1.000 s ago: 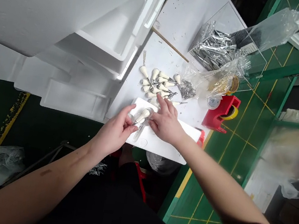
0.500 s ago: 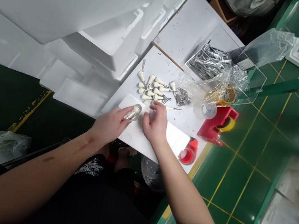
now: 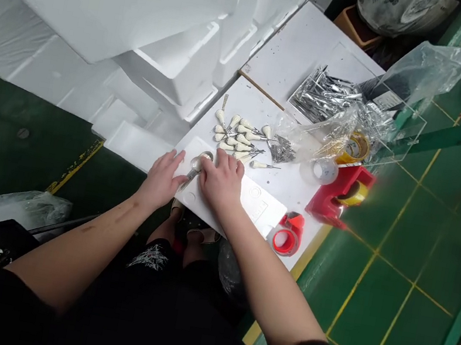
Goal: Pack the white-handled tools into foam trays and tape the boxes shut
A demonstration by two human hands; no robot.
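Observation:
A white foam slab [image 3: 248, 196] lies at the table's near edge, under both hands. On its left end is a shiny round piece [image 3: 196, 162] with a narrow metal part [image 3: 190, 178] reaching down-left; its exact kind is unclear. My right hand [image 3: 222, 183] bends over this piece, thumb and fingertips closed at it, hiding part of it. My left hand [image 3: 162, 178] is stretched out just left of it, thumb near the metal part, with nothing visible in its grasp. Several small tools with cream handles and thin metal shafts [image 3: 240, 138] lie behind the slab; one [image 3: 263, 166] lies apart.
A clear tray of metal shafts [image 3: 324, 94] stands at the back, with plastic bags [image 3: 431, 71] by it. To the right are tape rolls [image 3: 324, 170], a red tape dispenser [image 3: 337, 197] and a red tape cutter [image 3: 288, 236]. White foam boxes [image 3: 174, 61] crowd the left.
My left hand has released its hold at the shiny piece and moved slightly left, fingers extended. My right hand has moved left onto the piece. The camera view has shifted a little.

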